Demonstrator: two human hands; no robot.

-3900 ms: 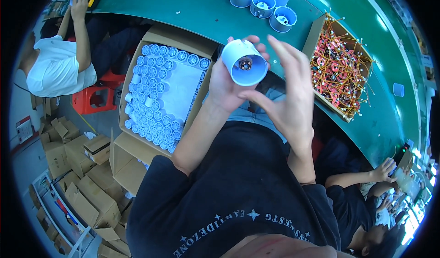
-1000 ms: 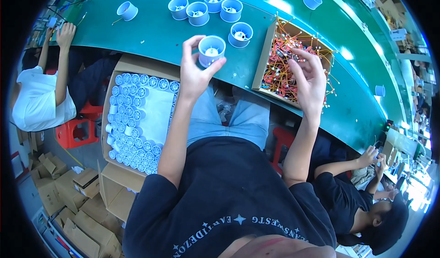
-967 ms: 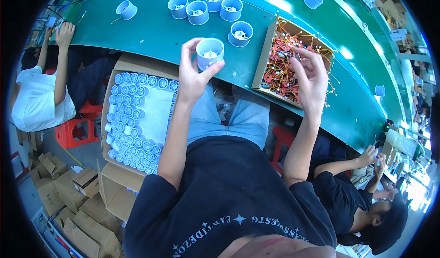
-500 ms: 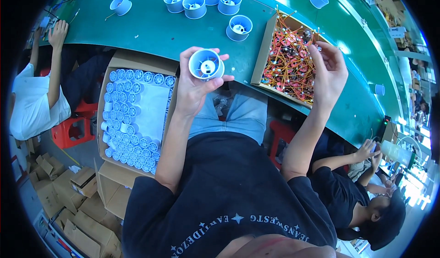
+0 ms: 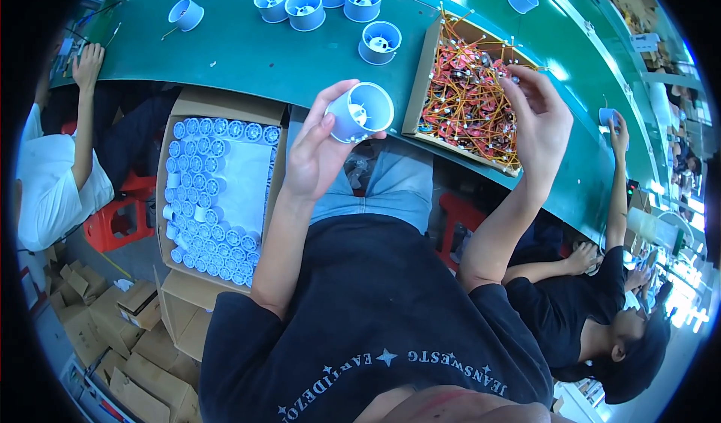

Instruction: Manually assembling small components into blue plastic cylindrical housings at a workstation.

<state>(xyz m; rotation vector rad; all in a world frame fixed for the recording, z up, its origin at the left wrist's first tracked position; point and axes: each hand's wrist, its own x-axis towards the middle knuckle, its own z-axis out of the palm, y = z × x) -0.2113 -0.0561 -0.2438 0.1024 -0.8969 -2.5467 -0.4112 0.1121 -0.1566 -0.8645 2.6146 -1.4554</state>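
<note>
My left hand (image 5: 314, 152) is wrapped round a light blue-grey plastic cup-shaped housing (image 5: 362, 113), tilted so that its open end shows a hub inside. Over the right side of a shallow cardboard box (image 5: 417, 96) is my right hand (image 5: 542, 119), its thumb and forefinger drawn together at the parts. Whatever they pinch is too small to make out. Red and dark small parts with orange wires (image 5: 469, 96) and white ends fill that box in a tangle.
Several similar housings (image 5: 306, 10) stand on the green table (image 5: 218, 51) beyond my hands. A big carton (image 5: 193, 96) of small round blue-white parts sits at my left. One co-worker's hand (image 5: 620, 131) touches a housing at right; another person's hand (image 5: 88, 64) rests at far left.
The housing in my left hand has moved slightly right and turned its opening. My right hand stays at the box. The co-worker at right has reached out to a housing on the table.
</note>
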